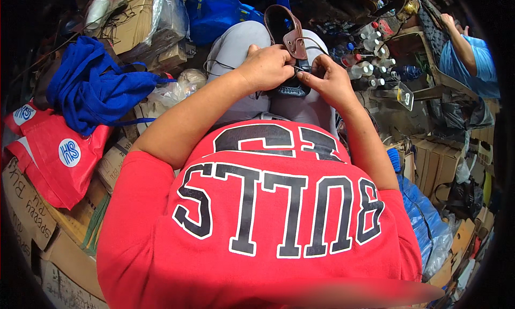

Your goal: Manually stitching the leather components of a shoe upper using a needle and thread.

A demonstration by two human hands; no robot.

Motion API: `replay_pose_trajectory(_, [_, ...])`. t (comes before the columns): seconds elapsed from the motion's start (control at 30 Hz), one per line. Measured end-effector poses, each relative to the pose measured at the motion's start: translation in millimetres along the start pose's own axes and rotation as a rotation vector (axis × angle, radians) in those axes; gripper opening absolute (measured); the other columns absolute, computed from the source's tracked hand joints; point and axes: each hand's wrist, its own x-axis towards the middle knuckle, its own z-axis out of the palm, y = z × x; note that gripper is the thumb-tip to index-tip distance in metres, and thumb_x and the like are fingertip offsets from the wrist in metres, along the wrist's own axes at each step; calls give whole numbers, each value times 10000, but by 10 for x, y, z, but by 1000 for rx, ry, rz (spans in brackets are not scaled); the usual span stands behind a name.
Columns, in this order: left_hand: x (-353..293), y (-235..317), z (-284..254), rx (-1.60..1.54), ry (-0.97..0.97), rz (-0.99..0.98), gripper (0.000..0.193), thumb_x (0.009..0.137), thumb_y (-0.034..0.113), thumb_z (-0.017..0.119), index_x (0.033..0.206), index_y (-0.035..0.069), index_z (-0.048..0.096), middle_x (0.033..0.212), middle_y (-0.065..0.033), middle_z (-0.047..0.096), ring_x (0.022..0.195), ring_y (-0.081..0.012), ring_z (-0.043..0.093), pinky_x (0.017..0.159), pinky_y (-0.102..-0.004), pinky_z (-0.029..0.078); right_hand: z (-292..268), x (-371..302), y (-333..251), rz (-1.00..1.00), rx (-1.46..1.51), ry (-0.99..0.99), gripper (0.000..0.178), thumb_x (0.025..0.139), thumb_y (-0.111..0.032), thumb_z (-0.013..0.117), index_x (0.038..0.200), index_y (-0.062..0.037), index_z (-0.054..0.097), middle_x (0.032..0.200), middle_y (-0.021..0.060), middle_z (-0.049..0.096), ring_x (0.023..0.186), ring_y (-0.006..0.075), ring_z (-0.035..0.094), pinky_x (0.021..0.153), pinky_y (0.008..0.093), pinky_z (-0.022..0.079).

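A brown leather shoe (294,39) with a dark blue or black front part (293,89) rests between my knees, heel end away from me. My left hand (267,68) is closed at the shoe's left side, its fingertips on the upper near the front. On the other side my right hand (331,82) pinches thumb against fingers by the dark part. A thin lace (315,41) loops from the brown leather toward that hand. Between the two sets of fingertips runs a short thin strand, its ends hidden by my fingers.
Several plastic bottles (370,57) stand to the right beside a wooden frame (429,92). Blue cloth (96,84) and a red bag (59,153) lie at left over cardboard boxes (70,255). At the far right is another person's arm (462,43). Blue plastic (421,212) lies lower right.
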Motion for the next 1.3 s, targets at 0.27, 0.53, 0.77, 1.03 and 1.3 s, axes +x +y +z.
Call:
replay_pose_trajectory(0.27, [-309,-95,-67,166,91,66,157,760,214,542,789,79,617,826,-86,583,819,-281,572,753,-406,353,15,31,2,-9,-50,28,378,659,-315,735,801,-3,575,722,157,611,664,263,598,635,342,468])
replay_pose_trajectory(0.53, [-552,-241,-174,15,394,238,71,706,108,650,746,88,596,752,-28,565,711,-196,567,719,-333,358,-21,-12,-100,-45,-13,12,347,683,-279,764,847,-23,599,661,84,564,599,161,513,580,289,429])
replay_pose_trajectory(0.77, [-461,-187,-243,4,523,334,84,692,94,685,752,95,626,785,-19,602,746,-187,587,724,-317,371,-65,15,-358,-378,66,79,177,804,-113,694,969,-51,686,812,49,599,727,127,588,638,251,458])
replay_pose_trajectory(1.03, [-359,-132,-280,-122,524,360,94,708,100,691,785,89,638,792,-18,606,718,-178,573,674,-297,375,26,77,-479,-321,121,-45,147,790,-135,706,918,-63,700,882,73,613,786,183,608,698,273,474])
replay_pose_trajectory(1.3, [-340,-239,-207,-637,404,182,297,785,74,658,1082,58,645,838,58,588,625,6,392,532,-159,316,62,56,-419,-306,258,23,118,805,-115,683,883,-26,674,810,50,653,747,118,599,686,248,464])
